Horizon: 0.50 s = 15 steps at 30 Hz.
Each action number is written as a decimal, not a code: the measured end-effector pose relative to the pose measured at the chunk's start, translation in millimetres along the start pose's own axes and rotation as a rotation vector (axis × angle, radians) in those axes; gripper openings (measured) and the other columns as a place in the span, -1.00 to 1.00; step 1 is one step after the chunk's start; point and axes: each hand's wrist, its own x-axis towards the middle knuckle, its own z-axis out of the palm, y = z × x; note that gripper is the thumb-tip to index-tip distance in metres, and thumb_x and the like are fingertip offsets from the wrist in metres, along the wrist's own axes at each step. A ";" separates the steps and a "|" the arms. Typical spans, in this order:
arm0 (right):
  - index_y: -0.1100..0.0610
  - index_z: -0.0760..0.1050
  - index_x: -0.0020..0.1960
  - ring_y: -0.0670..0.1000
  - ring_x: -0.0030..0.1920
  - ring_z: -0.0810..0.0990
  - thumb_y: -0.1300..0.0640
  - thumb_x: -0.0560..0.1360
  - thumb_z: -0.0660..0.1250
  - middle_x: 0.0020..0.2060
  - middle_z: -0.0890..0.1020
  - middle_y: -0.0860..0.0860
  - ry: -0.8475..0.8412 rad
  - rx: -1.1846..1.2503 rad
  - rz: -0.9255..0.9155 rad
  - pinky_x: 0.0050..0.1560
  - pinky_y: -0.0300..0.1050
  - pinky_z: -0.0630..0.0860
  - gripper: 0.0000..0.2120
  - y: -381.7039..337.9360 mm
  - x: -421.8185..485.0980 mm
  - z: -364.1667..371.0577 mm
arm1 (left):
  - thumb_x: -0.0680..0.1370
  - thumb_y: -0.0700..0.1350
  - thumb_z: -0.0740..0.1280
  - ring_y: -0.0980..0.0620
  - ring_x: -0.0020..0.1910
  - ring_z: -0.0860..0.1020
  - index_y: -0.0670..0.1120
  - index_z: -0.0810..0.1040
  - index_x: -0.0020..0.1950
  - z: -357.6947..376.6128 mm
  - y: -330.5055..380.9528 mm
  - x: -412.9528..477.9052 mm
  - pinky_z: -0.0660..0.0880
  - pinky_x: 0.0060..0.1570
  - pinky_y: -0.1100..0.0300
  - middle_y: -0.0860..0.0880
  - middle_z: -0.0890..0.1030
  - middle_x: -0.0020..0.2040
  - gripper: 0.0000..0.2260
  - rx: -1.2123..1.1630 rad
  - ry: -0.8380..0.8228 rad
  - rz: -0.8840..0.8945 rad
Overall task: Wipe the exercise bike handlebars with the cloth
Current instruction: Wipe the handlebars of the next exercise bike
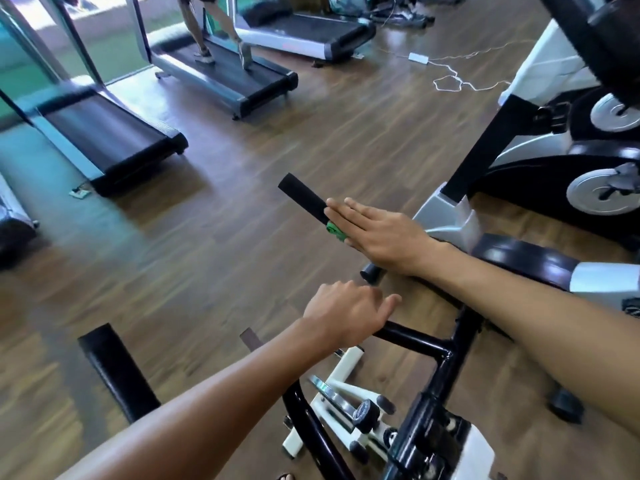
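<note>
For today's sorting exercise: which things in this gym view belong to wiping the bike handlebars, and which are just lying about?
Part of the job: green cloth; foam grip under it; right hand pressing the cloth; left hand holding the crossbar.
Just lying about: treadmills; white cable on the floor; second bike at right.

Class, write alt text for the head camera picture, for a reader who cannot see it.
A person's right hand presses a green cloth with straight fingers against the black grip of an exercise bike handlebar, while the left hand grips the black crossbar nearer the camera. Treadmills stand on the wooden floor behind, with someone's legs on one.
</note>
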 end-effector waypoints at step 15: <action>0.36 0.16 0.54 0.24 0.55 0.19 0.12 0.73 -0.02 0.53 0.23 0.28 0.272 0.072 0.030 0.52 0.07 0.24 -0.53 -25.7 82.8 -0.6 | 0.64 0.27 -0.03 -0.08 -0.23 0.48 0.00 0.57 -0.10 -1.1 1.1 1.1 0.31 -0.28 0.08 -0.02 0.53 -0.23 -0.49 -0.011 0.017 -0.043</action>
